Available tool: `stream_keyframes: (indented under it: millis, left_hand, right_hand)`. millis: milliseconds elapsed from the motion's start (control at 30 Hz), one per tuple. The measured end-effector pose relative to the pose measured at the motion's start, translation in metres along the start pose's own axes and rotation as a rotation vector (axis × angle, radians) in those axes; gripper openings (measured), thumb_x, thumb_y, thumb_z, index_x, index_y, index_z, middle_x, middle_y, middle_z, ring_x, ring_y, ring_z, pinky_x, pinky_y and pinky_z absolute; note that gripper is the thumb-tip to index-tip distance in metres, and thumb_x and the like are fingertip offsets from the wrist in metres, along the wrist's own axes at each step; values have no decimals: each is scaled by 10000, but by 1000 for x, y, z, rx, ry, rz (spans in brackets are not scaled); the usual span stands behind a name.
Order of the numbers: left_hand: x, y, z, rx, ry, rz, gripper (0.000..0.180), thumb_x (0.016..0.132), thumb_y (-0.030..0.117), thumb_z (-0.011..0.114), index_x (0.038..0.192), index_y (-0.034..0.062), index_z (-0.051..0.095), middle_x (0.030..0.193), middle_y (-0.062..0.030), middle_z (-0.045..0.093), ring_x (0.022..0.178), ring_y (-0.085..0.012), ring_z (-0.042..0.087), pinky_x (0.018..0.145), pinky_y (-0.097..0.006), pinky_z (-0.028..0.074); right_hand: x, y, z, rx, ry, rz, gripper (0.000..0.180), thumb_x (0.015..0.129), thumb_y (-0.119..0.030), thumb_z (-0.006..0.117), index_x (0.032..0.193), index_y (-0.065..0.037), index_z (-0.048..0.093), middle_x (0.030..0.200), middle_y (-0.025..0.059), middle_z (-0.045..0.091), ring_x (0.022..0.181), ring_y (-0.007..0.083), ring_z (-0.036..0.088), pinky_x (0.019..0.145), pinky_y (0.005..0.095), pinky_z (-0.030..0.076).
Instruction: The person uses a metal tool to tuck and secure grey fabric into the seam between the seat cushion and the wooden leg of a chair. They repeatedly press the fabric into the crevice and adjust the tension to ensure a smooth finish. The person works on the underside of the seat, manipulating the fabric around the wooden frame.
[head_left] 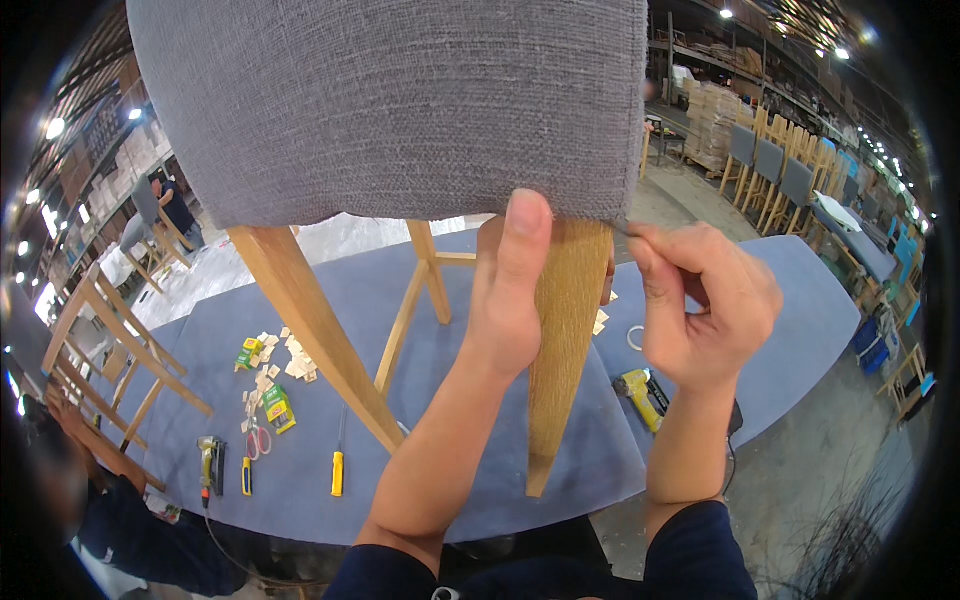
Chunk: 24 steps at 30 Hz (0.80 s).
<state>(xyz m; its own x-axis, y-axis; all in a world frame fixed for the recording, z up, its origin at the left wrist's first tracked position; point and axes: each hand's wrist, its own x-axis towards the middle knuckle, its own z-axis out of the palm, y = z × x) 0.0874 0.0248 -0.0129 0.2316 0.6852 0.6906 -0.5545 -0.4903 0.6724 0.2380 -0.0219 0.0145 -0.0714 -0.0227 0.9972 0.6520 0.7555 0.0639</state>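
Observation:
A chair with a grey woven fabric cover [400, 110] and wooden legs fills the upper middle of the head view. My left hand [512, 290] is closed around the top of its right front leg [562, 350], the thumb upright against the fabric's lower edge. Fingers of that hand show partly behind the leg. At the cover's lower right corner, my right hand [705, 300] pinches a thin dark strip [622, 229]; whether it is fabric or thread is unclear. The left front leg [310, 330] slants down over the table.
On the blue-grey table [520, 500] lie a yellow screwdriver [338, 472], a yellow knife [247, 476], scissors [259, 443], staple guns [645, 398], green-yellow boxes [278, 408] and scattered wooden chips [300, 362]. A co-worker [130, 520] is at far left by another chair frame [110, 340].

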Motion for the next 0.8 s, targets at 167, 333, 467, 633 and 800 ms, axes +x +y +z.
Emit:
stream_keyframes:
  millis: [167, 333, 467, 633, 800]
  left_hand:
    - [-1, 1, -2, -5, -12, 28, 879, 1054, 756, 301, 1002, -19, 714, 790, -88, 698, 705, -162, 678, 615, -311, 532]
    - [-1, 1, 6, -115, 42, -33, 810, 1056, 724, 383, 982, -19, 698, 771, -104, 685, 664, -168, 672, 579, -312, 538]
    - [-1, 1, 0, -78, -11, -26, 747, 1055, 683, 460, 987, -26, 685, 758, -107, 677, 638, -169, 665, 552, -314, 537]
    - [-2, 0, -1, -94, -45, -46, 756, 1053, 681, 400, 1117, -35, 636, 865, -135, 677, 724, -199, 668, 655, -336, 537]
    - [-5, -1, -3, -64, -69, -38, 649, 1062, 575, 382, 1142, -25, 614, 914, -147, 673, 775, -216, 664, 715, -349, 524]
  right_hand:
    - [2, 4, -3, 21, -123, -43, 129, 771, 23, 818, 848, -27, 727, 659, 56, 664, 513, 170, 592, 477, 294, 417]
    - [-24, 10, -29, 43, -76, 31, 145, 846, -121, 829, 853, -16, 729, 646, 40, 652, 518, 124, 488, 512, 251, 365]
    - [-51, 10, -63, 56, 9, 138, 301, 954, -260, 778, 878, 28, 736, 733, 68, 674, 622, 129, 487, 595, 258, 380]
    - [-87, -2, -110, 535, 62, 704, 380, 1026, -291, 700, 1132, 73, 701, 1096, 220, 711, 836, 213, 594, 763, 361, 474]
    - [-97, -3, -101, 1342, 178, 580, 416, 1059, -246, 619, 1330, 70, 599, 1210, 300, 687, 1077, 351, 696, 899, 490, 567]
